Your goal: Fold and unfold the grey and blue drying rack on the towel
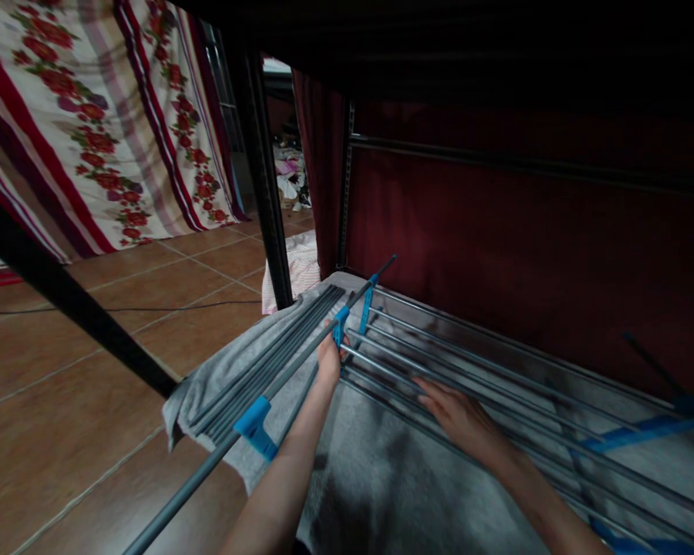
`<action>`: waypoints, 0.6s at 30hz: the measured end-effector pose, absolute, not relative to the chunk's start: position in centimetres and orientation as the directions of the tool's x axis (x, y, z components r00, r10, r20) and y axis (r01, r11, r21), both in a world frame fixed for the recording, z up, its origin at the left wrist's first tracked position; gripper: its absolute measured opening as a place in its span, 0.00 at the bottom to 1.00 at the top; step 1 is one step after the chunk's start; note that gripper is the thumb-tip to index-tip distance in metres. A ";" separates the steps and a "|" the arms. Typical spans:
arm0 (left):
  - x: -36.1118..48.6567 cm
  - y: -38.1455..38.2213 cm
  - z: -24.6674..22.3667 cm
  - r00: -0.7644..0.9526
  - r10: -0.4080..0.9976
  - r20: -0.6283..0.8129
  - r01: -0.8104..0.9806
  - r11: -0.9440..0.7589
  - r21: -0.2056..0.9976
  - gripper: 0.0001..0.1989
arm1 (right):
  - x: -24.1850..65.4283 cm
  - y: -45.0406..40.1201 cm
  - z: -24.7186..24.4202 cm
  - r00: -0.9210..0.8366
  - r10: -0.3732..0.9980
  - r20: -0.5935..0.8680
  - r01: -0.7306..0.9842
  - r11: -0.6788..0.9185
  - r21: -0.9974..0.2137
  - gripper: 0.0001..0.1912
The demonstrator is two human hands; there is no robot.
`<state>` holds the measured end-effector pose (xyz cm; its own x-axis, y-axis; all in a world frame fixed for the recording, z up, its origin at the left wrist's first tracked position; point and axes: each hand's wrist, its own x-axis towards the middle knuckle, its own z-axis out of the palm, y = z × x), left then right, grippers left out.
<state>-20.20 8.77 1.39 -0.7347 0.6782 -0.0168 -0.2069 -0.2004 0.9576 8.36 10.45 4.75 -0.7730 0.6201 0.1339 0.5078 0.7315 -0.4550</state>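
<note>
My left hand (328, 358) is closed around a blue plastic bracket (340, 327) fixed on a long grey tube (304, 354), which runs diagonally across the view. My right hand (454, 416) has its fingers on a thin metal rod (382, 364), whose left end meets that bracket. The undersides of these fingers are hidden. Parallel metal rods (468, 331) stretch to the right, between this side and a blue crosspiece (648, 432). Nearer me, another blue bracket (255, 424) sits on the same long tube. A second blue bracket (367, 304) stands farther along it.
Several loose grey tubes (266, 358) lie side by side on a grey blanket (393, 478). Dark metal frame posts (263, 169) rise at the left, with a dark beam overhead. A maroon curtain (497, 231) closes the back. Brown floor tiles (92, 347) and a flowered cloth (104, 123) are at the left.
</note>
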 end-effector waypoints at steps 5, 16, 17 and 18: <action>-20.3 8.7 1.5 -0.737 0.676 0.003 -0.174 -0.194 0.965 0.33 | 8.1 10.6 4.4 -0.777 0.619 0.118 0.509 0.727 -0.460 0.23; -20.2 8.6 1.6 -0.750 0.661 0.024 -0.138 -0.193 0.971 0.33 | 7.7 10.7 4.8 -0.775 0.628 0.076 0.527 0.707 -0.472 0.21; -20.2 8.7 1.6 -0.752 0.658 0.025 -0.137 -0.194 0.971 0.33 | 7.7 10.7 4.8 -0.779 0.624 0.066 0.531 0.711 -0.461 0.21; -20.2 8.7 1.5 -0.755 0.655 0.025 -0.136 -0.195 0.971 0.32 | 7.6 10.7 4.8 -0.783 0.619 0.059 0.534 0.718 -0.446 0.22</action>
